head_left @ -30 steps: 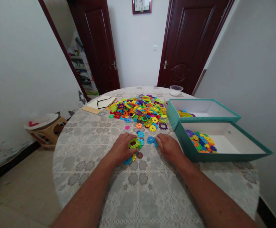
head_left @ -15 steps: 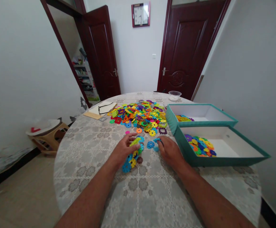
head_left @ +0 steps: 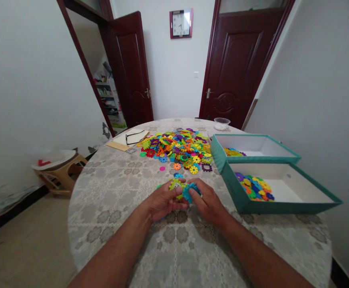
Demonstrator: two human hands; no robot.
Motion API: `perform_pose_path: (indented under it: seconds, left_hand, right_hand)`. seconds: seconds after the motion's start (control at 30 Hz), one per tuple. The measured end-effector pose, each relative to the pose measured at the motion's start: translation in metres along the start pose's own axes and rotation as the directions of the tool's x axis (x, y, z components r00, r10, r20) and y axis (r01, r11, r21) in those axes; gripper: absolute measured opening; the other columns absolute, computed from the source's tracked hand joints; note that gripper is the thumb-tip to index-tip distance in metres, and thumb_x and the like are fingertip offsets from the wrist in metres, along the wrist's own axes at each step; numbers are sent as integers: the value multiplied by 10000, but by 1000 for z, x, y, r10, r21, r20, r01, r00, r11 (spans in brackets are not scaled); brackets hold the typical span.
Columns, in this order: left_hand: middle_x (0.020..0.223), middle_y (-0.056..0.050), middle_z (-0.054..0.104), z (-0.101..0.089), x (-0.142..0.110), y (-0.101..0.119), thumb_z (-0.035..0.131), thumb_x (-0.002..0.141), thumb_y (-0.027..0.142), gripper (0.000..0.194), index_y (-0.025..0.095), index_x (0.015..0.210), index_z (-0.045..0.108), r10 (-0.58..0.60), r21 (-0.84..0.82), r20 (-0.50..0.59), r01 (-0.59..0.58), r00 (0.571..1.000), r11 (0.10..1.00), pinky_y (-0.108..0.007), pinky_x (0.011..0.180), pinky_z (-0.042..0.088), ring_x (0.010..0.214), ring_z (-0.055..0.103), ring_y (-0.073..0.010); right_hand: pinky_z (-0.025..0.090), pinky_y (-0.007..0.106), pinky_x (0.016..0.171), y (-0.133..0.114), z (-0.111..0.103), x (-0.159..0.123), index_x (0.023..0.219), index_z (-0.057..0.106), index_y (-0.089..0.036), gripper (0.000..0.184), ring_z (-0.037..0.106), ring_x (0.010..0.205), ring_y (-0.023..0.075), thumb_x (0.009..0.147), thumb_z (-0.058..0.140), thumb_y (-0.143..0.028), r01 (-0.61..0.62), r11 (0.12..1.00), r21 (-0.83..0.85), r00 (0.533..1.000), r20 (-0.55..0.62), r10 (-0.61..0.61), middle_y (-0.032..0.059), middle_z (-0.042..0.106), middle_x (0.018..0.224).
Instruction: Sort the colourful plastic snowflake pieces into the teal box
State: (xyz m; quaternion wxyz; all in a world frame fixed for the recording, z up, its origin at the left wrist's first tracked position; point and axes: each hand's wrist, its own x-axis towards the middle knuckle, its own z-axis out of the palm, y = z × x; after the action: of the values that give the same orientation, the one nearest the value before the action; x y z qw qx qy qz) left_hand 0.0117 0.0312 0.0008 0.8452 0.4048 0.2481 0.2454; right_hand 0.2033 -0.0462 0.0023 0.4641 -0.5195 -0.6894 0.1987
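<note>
My left hand (head_left: 162, 200) is closed on a yellow-green toothed plastic disc (head_left: 174, 185), pinched between thumb and fingers. From the right, my right hand (head_left: 207, 202) grips a blue toothed disc (head_left: 187, 193). The two discs touch or overlap in front of me; whether they are joined I cannot tell. Another blue disc (head_left: 178, 175) lies on the table just beyond my hands. Below my left hand, other pieces are mostly hidden. A large heap of mixed colourful discs (head_left: 174, 146) spreads farther back.
Two green boxes (head_left: 285, 207) with white insides stand at the right, each holding some discs. Black glasses (head_left: 136, 138) rest on papers (head_left: 118, 145) at the left back. A clear bowl (head_left: 222, 123) sits near the far edge of the patterned tablecloth (head_left: 108, 184).
Both hands have come together. My right hand moved left with blue from the table, and my left hand lifted the yellow-green disc toward it. The camera view tilted up slightly.
</note>
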Motion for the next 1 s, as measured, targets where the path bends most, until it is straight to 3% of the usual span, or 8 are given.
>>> perform_pose_path:
  seconds: [0.1, 0.2, 0.27, 0.37, 0.47, 0.67, 0.83, 1.0]
  left_hand:
    - [1056, -70, 733, 2, 0, -1, 942, 739, 442, 676, 216, 1282, 609, -1, 36, -9, 1, 1000, 999, -306, 741, 638, 812, 744, -170]
    - [1027, -102, 749, 2, 3, -1, 847, 811, 569, 613, 178, 1232, 632, -25, 24, -11, 25, 1000, 999, -305, 700, 640, 783, 753, -185]
    - [992, -112, 754, 1, 5, 0, 764, 863, 607, 584, 160, 1215, 632, -50, -10, -17, 50, 999, 999, -275, 603, 621, 738, 751, -190]
    - [1005, -106, 764, -3, 7, 1, 772, 856, 452, 496, 173, 1230, 604, -2, 22, -73, 4, 997, 1000, -200, 450, 523, 651, 726, -161]
    - [1095, -119, 766, -5, 7, 0, 789, 830, 337, 401, 184, 1145, 595, 86, 152, -121, -67, 989, 986, -169, 448, 498, 690, 737, -149]
    - [1008, -120, 768, 1, 6, -3, 812, 819, 409, 385, 165, 1052, 626, 101, 376, -96, -58, 990, 925, -255, 606, 616, 795, 767, -196]
    - [763, -35, 725, 3, 7, -3, 759, 826, 358, 282, 180, 999, 626, 144, 582, -141, -36, 979, 813, -242, 537, 579, 624, 711, -166]
    - [822, -23, 734, 3, 4, -3, 685, 822, 270, 216, 206, 1006, 589, 155, 664, -43, -88, 987, 743, -244, 571, 579, 688, 728, -178]
  right_hand:
    - [503, 333, 850, 6, 4, -1, 1057, 637, -232, 155, 642, 906, 211, 988, 560, -347, -84, 996, 21, 996, 4, 84, 33, 697, 971]
    - [523, 338, 880, 14, 7, 1, 1269, 620, -232, 369, 658, 964, 215, 927, 643, -369, -172, 966, 194, 981, -58, 186, 44, 703, 1072]
    - [531, 346, 891, 20, 5, 4, 1312, 631, -223, 448, 667, 986, 227, 907, 676, -411, -223, 922, 316, 963, -73, 258, 53, 711, 1096]
    - [538, 341, 817, 28, 1, 7, 1107, 706, -209, 348, 661, 884, 229, 900, 698, -488, -286, 865, 413, 944, -34, 328, 47, 727, 981]
    - [536, 332, 763, 33, -1, 7, 1040, 690, -216, 333, 639, 820, 220, 905, 683, -520, -294, 835, 465, 939, -20, 342, 42, 718, 930]
    - [521, 318, 783, 27, -1, 4, 1044, 677, -235, 263, 630, 849, 212, 953, 612, -473, -267, 864, 426, 960, 37, 279, 27, 700, 931]
    - [520, 325, 824, 18, -3, 5, 1039, 682, -238, 250, 636, 914, 223, 947, 620, -462, -247, 921, 303, 969, 46, 244, 27, 707, 968]
    - [489, 292, 721, 20, 4, 4, 925, 624, -228, 183, 600, 788, 191, 922, 636, -410, -277, 925, 259, 961, 80, 265, -9, 647, 830]
